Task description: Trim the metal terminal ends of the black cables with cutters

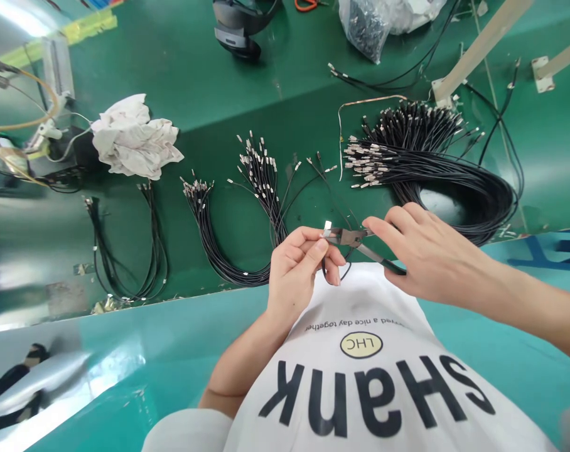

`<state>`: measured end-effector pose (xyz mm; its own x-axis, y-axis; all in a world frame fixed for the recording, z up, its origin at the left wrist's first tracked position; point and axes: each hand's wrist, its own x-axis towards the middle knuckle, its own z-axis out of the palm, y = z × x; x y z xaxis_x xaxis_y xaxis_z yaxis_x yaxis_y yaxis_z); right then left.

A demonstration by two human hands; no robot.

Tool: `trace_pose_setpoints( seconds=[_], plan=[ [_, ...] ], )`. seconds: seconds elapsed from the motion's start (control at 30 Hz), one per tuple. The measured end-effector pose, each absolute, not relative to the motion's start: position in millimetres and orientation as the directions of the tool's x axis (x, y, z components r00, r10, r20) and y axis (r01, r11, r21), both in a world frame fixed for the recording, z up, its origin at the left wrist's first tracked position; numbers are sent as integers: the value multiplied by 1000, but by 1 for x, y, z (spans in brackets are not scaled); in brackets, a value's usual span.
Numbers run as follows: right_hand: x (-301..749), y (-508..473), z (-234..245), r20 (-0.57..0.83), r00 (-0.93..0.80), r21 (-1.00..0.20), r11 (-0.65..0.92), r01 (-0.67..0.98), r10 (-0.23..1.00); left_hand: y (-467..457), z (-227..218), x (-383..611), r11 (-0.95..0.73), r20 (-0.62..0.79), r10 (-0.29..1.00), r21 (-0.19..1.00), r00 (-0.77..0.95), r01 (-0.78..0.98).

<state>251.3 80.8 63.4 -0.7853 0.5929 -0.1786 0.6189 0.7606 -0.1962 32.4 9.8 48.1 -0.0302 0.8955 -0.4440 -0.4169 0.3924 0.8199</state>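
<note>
With your left hand point(297, 267) pinching one black cable point(323, 269) near its end at the pliers point(349, 237), gripped by your right hand point(421, 248) near the bench point(195, 113) edge, this piece seems unfinished; which cable bundles point(459, 172) are done, I cannot tell.

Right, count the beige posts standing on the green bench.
2: the left post, just beyond the big cable pile, and the right post, near the picture's right edge. None seems hidden.

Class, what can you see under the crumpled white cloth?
The cloth rests on the green table, which shows beside it. Anything else beneath is covered, so cannot be seen.
</note>
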Motion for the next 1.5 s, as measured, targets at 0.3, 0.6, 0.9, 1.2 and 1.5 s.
trace_pose_setpoints(
  seconds=[0.3, 0.6, 0.9, 1.2, 1.5],
  plan=[
    [250, 78, 58, -86, -794, -70, 792, 607, 601, 11, 49, 32, 354, -408, 912, 828, -36, -434],
    [262, 79, 56, -42, -841, -80, 837, 541, 539, 10, 48, 29, 379, -412, 911, 822, 17, -426],
    [267, 85, 68, -11, -893, 74, 891, 448, 450, 19, 48, 17, 533, -534, 837, 748, 119, -395],
    [268, 88, 70, -29, -897, 32, 898, 440, 441, 16, 47, 14, 540, -523, 840, 779, 146, -319],
    [269, 90, 69, 74, -917, 233, 887, 399, 392, 22, 38, 15, 637, -597, 768, 677, 231, -369]
  ],
)
